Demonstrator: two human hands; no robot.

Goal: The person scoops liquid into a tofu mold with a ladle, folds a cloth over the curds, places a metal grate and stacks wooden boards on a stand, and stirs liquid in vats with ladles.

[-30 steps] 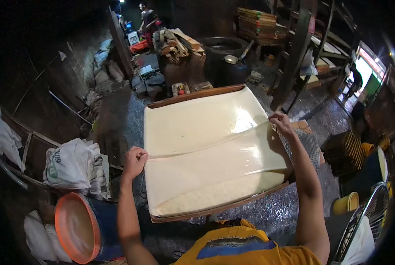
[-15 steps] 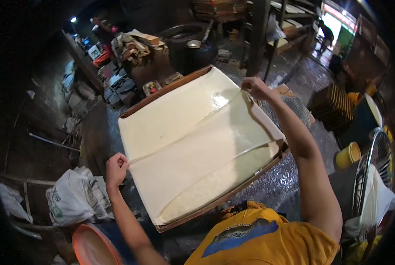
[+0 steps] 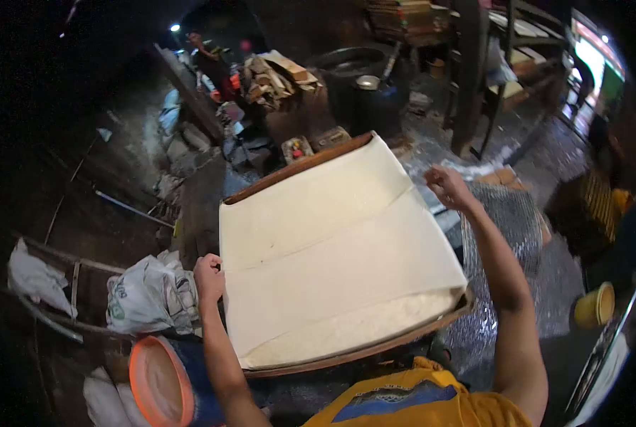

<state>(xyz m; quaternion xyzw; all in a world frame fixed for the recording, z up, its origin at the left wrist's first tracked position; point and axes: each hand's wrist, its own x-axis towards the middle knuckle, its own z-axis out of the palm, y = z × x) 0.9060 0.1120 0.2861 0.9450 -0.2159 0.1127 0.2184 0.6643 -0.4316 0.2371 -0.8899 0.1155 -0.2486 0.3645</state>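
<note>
Cloth (image 3: 346, 242): spread over the frame (image 3: 300, 169).
Left hand (image 3: 209, 277): at frame's left edge, fingers curled; cannot tell if grasping cloth.
Right hand (image 3: 448, 189): beyond frame's right edge, loose, clear of cloth.

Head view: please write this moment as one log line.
cloth: across wooden frame; left hand: at left edge; right hand: apart, beyond right edge

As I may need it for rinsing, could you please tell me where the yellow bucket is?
In the head view, the yellow bucket is at lower right, beyond the person's right elbow and below the slatted stack.
</note>
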